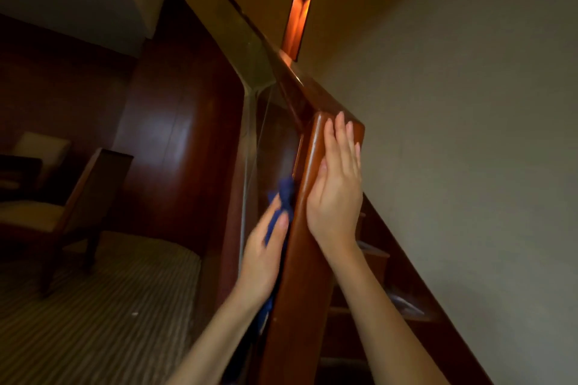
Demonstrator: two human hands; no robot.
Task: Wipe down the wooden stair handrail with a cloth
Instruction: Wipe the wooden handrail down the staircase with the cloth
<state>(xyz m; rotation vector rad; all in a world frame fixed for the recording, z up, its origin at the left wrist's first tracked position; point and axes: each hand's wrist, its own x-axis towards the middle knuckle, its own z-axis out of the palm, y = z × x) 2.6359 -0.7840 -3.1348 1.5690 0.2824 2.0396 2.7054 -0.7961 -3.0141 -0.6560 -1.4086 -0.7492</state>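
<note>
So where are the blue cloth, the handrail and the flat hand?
blue cloth (286,194): head view, bunched upper part.
handrail (308,159): head view, glossy face.
right hand (336,194): head view, back of the hand.

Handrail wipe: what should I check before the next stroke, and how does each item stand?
1. Cloth gripped by left hand: ok.
2. Cloth touching handrail on its left side: cannot tell, blurred.
3. Right hand flat on handrail's top: ok.
4. Handrail free of objects up to its corner: ok.
5. Top already wiped: cannot tell.
</note>
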